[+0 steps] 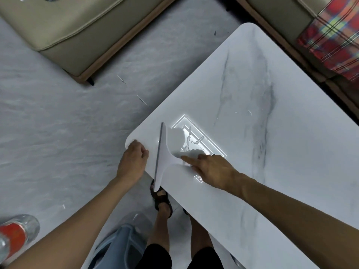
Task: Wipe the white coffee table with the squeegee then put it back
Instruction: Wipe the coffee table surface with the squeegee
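The white coffee table has grey marble veins and rounded corners. A white squeegee with a grey blade lies near the table's near-left corner, its lower end jutting past the table edge. My right hand grips the squeegee's handle, with the index finger stretched along it. My left hand rests on the rounded corner, fingers curled over the edge. Streaks of water glisten in a bright ceiling-light reflection just right of the blade.
A beige sofa stands at the upper left, and another seat with a red plaid cloth at the upper right. A clear bottle with a red label lies at the lower left. A pale blue stool stands by my sandalled feet.
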Demonstrator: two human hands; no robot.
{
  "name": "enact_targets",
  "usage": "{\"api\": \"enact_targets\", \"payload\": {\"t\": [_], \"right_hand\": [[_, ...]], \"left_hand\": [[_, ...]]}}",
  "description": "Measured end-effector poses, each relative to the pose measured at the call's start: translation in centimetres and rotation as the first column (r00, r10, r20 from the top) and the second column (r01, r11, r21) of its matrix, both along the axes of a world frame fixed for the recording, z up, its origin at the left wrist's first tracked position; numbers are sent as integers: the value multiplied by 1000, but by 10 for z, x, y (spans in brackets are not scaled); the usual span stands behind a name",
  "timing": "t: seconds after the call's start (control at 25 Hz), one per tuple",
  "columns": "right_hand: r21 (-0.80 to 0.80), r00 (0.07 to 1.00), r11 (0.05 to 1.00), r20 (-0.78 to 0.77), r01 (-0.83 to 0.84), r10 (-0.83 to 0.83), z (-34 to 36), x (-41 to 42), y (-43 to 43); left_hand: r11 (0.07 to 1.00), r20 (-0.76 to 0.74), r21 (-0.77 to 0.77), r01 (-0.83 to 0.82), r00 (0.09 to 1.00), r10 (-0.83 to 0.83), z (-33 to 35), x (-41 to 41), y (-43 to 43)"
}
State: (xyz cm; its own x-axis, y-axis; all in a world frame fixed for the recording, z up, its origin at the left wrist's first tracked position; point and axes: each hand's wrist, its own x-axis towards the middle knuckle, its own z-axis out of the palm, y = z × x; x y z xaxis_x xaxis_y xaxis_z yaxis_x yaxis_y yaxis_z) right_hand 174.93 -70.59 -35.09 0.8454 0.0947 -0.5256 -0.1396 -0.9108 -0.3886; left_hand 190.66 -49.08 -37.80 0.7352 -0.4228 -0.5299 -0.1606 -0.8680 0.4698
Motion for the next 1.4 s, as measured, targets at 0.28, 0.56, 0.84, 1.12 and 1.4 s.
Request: {"api": "enact_targets", "payload": {"t": [0.28, 0.56, 0.84, 1.12, 1.4], "right_hand": [[-59, 984, 982, -14, 178, -179, 28, -109, -96], [-88, 965, 966, -87, 242, -249, 52, -137, -92], [84, 997, 994, -28, -67, 70, 1, -34, 38], [58, 999, 998, -38, -19, 21, -1, -99, -24], [-85, 993, 996, -108, 38, -48, 33, -174, -108]], "left_hand": [[977, -141, 58, 204, 971, -194, -7, -31, -32], [967, -123, 172, 186, 978, -166, -11, -31, -51], [989, -8, 149, 12, 1000, -11, -10, -24, -20], [991, -90, 125, 37, 996, -26, -14, -40, -20], [916, -255, 272, 295, 940, -227, -20, -45, -49]]}}
